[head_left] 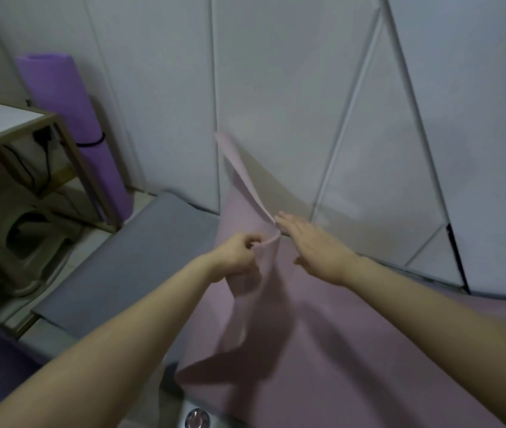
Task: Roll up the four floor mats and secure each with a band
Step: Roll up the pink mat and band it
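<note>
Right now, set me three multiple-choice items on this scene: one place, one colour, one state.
1. Where does the rolled purple mat stand? A) against the wall B) on the table C) on the grey mat
2. What colour is the mat the left hand grips? A) grey B) pink C) green
3. How is the right hand? A) fisted B) pinching a band C) open, fingers straight
1A: it stands upright against the wall panel. 2B: the fingers curl round the pink mat's lifted edge. 3C: its palm is flat and holds nothing.
</note>
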Demonstrator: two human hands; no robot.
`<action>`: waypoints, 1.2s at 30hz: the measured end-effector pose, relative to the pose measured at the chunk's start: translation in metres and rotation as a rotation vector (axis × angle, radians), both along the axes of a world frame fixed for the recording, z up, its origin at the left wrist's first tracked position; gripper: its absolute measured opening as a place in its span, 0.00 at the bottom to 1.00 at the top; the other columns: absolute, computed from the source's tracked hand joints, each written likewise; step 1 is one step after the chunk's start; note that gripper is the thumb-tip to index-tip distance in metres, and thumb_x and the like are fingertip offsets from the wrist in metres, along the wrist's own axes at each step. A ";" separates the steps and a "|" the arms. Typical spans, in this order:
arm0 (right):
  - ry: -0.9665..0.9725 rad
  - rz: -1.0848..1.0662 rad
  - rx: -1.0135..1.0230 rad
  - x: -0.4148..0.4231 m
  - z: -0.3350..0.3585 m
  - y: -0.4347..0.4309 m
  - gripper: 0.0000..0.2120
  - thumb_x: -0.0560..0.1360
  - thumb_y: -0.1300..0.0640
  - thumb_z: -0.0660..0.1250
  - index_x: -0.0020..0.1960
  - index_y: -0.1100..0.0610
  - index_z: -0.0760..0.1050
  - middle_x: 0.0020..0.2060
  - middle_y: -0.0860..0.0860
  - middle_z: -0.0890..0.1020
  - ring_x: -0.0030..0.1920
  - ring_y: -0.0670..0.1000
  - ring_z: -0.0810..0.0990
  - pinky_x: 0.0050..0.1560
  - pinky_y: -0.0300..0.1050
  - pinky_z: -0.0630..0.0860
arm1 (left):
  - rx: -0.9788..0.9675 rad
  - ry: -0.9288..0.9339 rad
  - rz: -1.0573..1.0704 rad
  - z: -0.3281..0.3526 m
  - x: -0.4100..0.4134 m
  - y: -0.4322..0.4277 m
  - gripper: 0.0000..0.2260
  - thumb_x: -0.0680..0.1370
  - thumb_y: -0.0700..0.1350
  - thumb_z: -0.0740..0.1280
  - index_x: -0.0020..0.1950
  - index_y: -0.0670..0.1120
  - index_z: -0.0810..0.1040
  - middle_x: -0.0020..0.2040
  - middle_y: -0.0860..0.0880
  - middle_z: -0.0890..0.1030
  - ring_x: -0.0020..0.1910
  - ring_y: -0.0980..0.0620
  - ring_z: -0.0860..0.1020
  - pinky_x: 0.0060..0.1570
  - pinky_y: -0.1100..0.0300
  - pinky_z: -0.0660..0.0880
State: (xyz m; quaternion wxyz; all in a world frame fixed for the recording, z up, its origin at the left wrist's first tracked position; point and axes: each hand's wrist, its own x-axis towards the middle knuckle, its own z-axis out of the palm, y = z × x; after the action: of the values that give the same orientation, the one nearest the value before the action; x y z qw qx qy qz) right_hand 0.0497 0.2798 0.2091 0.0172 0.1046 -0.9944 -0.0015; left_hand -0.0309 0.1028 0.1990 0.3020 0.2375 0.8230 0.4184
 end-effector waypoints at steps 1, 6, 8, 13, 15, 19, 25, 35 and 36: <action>0.011 0.015 0.068 0.001 0.005 0.004 0.41 0.73 0.64 0.67 0.77 0.58 0.45 0.77 0.54 0.49 0.77 0.53 0.49 0.73 0.39 0.40 | -0.020 -0.023 -0.139 0.000 0.006 -0.003 0.19 0.69 0.27 0.65 0.50 0.48 0.78 0.47 0.46 0.79 0.47 0.48 0.76 0.43 0.57 0.74; 0.031 0.215 0.308 0.008 0.009 0.023 0.23 0.68 0.64 0.70 0.62 0.57 0.75 0.69 0.60 0.71 0.69 0.63 0.68 0.70 0.57 0.58 | -0.144 -0.198 -0.623 0.010 0.036 -0.009 0.19 0.70 0.24 0.66 0.43 0.50 0.77 0.35 0.53 0.79 0.35 0.58 0.76 0.40 0.63 0.73; -0.098 0.226 0.402 0.015 0.010 0.029 0.16 0.68 0.54 0.74 0.53 0.58 0.77 0.60 0.57 0.79 0.66 0.60 0.73 0.71 0.56 0.60 | -0.256 -0.250 -0.684 0.015 0.038 -0.013 0.19 0.70 0.23 0.65 0.41 0.49 0.77 0.31 0.56 0.79 0.30 0.61 0.76 0.34 0.67 0.74; -0.338 -0.101 0.186 0.054 0.003 0.036 0.08 0.80 0.53 0.58 0.52 0.58 0.68 0.57 0.51 0.81 0.62 0.55 0.75 0.60 0.46 0.66 | -0.738 0.343 -0.432 0.033 0.039 -0.016 0.12 0.75 0.34 0.61 0.58 0.42 0.74 0.59 0.40 0.77 0.54 0.43 0.77 0.54 0.52 0.72; -0.358 -0.155 0.064 0.067 -0.001 0.023 0.08 0.79 0.52 0.59 0.47 0.54 0.62 0.57 0.50 0.81 0.59 0.56 0.76 0.53 0.46 0.69 | -0.804 0.681 -0.295 0.033 0.053 -0.009 0.19 0.77 0.41 0.60 0.69 0.42 0.65 0.65 0.41 0.69 0.66 0.42 0.68 0.66 0.42 0.62; -0.270 -0.188 0.095 0.078 -0.011 -0.018 0.17 0.79 0.46 0.59 0.61 0.56 0.66 0.61 0.57 0.77 0.59 0.58 0.76 0.53 0.49 0.69 | -0.635 0.689 -0.389 0.007 0.100 0.012 0.33 0.77 0.58 0.61 0.75 0.44 0.54 0.70 0.42 0.64 0.71 0.44 0.63 0.70 0.34 0.50; -0.206 -0.194 -0.043 0.103 -0.026 -0.043 0.22 0.79 0.44 0.58 0.65 0.57 0.65 0.61 0.55 0.76 0.60 0.57 0.75 0.54 0.49 0.68 | -0.586 0.706 -0.379 -0.030 0.121 0.009 0.24 0.74 0.55 0.67 0.63 0.43 0.66 0.62 0.43 0.72 0.63 0.44 0.70 0.58 0.53 0.64; 0.075 -0.117 0.140 0.147 -0.036 0.022 0.24 0.52 0.50 0.82 0.39 0.58 0.75 0.33 0.52 0.77 0.35 0.55 0.79 0.61 0.54 0.72 | -0.424 0.796 -0.602 -0.042 0.103 -0.024 0.06 0.80 0.47 0.60 0.48 0.46 0.72 0.52 0.43 0.79 0.53 0.42 0.76 0.46 0.54 0.67; 0.082 -0.126 0.149 0.146 -0.035 0.026 0.22 0.55 0.51 0.82 0.39 0.59 0.74 0.32 0.54 0.76 0.35 0.56 0.79 0.62 0.54 0.70 | -0.431 0.796 -0.617 -0.039 0.102 -0.029 0.07 0.80 0.48 0.60 0.48 0.45 0.73 0.53 0.43 0.79 0.54 0.43 0.76 0.46 0.55 0.66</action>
State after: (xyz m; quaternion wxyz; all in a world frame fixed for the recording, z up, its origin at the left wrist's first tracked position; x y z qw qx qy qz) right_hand 0.1956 0.3060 0.1736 0.0500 0.0428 -0.9946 -0.0808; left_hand 0.0714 0.0741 0.1604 0.1179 0.5405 0.8330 0.0103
